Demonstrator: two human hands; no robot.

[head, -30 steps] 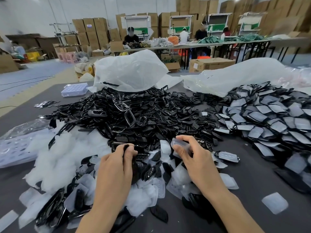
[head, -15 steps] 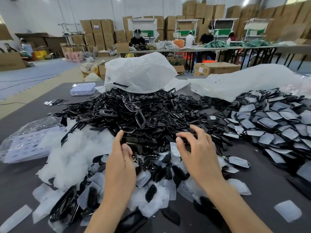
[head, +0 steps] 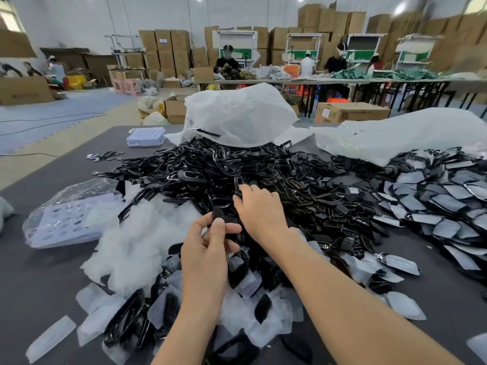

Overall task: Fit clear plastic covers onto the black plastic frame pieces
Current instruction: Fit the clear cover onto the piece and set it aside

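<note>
Left hand [head: 208, 251] pinches a black frame piece [head: 217, 214] at the near edge of the frame pile [head: 263, 167], right hand [head: 259, 214] sits on that pile, grip unclear, clear covers [head: 249, 283] lie just nearer; likely risk: tangled frames drag along or the pinch slips.
</note>
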